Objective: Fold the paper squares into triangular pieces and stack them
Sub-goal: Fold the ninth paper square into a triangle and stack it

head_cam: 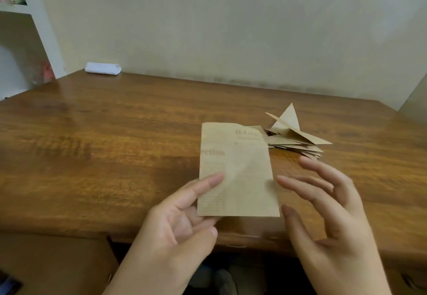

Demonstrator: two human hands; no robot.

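My left hand (pixel 184 216) pinches the sheet (pixel 235 172) by its near left corner, thumb on top and the other fingers (pixel 203 222) curled beneath; the sheet stands up off the bench (pixel 104 144), its far right corner curling forward. My right hand (pixel 328 204) is spread and holds nothing, its fingertips just beside the sheet's right edge and, as far as I can see, not touching. The stack (pixel 298 137) of triangles lies beyond my right fingertips, loose and fanned, its top piece sprung open. Judgement: the fold is not begun. I should lay the sheet flat, flatten the curl, bring corner to corner exactly, crease hard with a fingertip, then seat the piece squarely on the stack.
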